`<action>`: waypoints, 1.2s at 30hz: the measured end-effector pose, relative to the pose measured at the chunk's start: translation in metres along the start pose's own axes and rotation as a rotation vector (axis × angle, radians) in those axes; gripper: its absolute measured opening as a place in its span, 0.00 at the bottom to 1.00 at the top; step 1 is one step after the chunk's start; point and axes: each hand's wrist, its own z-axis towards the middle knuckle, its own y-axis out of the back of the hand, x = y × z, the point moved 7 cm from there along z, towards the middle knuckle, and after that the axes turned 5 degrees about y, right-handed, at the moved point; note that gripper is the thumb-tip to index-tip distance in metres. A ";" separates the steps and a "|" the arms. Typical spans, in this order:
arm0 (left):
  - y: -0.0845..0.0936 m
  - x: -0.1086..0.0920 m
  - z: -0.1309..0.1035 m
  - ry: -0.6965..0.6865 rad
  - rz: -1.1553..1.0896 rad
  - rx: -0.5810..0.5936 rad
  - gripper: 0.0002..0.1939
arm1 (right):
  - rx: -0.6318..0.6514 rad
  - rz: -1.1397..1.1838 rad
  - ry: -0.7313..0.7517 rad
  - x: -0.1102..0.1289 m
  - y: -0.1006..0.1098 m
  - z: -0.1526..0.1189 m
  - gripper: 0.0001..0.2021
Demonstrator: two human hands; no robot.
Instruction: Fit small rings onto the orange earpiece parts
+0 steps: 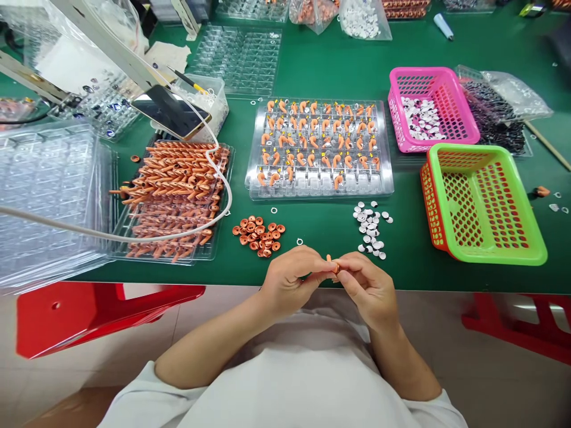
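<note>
Left to right across the green bench (330,65): stack of clear empty blister trays (49,190) at 9 o'clock, overhanging the near edge. Just right of it, a clear tray of long copper-coloured tubes (173,196), with a white cable (134,236) looped over it and a phone (169,112) leaning at its far end, about 10 o'clock. Small heap of copper rings (260,232) lies loose on the bench at 7 o'clock from the centre tray. Left hand (289,279) sits at the near bench edge, 6 o'clock, fingers curled shut, thumb and forefinger pinching a small copper part (331,263). Right hand (368,288) meets it from the other side, its grip closed on the same part, fingertips of both hands touching. Straight ahead at 12 o'clock, a clear compartment tray (319,148) holds rows of short bent copper fittings; front row mostly unfilled. Loose white discs (371,229) lie between that tray and the right hand. Pink basket (430,107) with white discs at 1 o'clock; green basket (484,205) nested in a red one at 3 o'clock, nothing visible inside. Bag of dark parts (495,113) just beyond the pink basket, far right.
</note>
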 end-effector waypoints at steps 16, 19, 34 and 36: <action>0.000 -0.011 -0.003 -0.277 0.104 -0.005 0.09 | 0.010 0.170 -0.019 -0.003 0.001 0.001 0.10; 0.000 -0.012 -0.004 -0.287 0.133 -0.006 0.09 | 0.036 0.186 -0.034 -0.002 0.000 0.000 0.10; 0.000 -0.017 -0.007 -0.298 0.190 -0.006 0.08 | 0.055 0.272 -0.073 -0.010 0.000 -0.002 0.10; 0.000 -0.017 -0.007 -0.296 0.184 -0.008 0.09 | 0.052 0.268 -0.072 -0.010 0.000 -0.002 0.10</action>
